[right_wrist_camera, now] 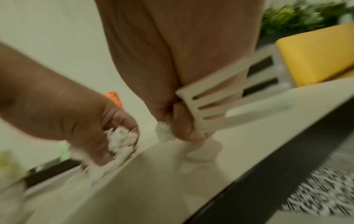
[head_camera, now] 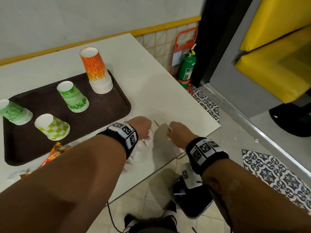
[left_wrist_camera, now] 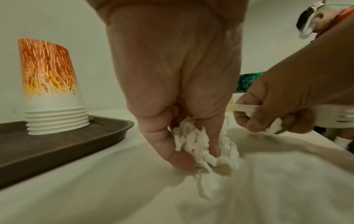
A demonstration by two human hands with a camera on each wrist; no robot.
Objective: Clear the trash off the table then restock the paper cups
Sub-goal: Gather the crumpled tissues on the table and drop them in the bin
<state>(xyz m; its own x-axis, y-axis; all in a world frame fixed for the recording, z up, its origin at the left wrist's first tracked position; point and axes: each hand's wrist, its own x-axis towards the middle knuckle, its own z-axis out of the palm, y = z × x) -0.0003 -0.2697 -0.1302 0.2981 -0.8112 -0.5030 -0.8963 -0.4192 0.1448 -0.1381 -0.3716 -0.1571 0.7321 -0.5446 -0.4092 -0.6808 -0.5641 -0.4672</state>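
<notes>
Gathering trash near the tabletop's right edge.
The left hand (left_wrist_camera: 172,91) curls its fingers round a crumpled white tissue (left_wrist_camera: 199,145) that touches the tabletop (head_camera: 151,81); the right hand (head_camera: 176,133) pinches a white plastic fork (right_wrist_camera: 208,103) together with a small tissue scrap (right_wrist_camera: 163,133). Best to bunch each wad fully into the palm before lifting, so no shreds trail. Stacks of paper cups (head_camera: 96,69) stand upturned on the brown tray (head_camera: 101,115) toward the far left.

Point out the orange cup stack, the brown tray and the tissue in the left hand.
orange cup stack (head_camera: 94,68), head view, patterned side wall.
brown tray (head_camera: 101,115), head view, bare floor.
crumpled tissue (left_wrist_camera: 193,142), left wrist view, its middle.
</notes>
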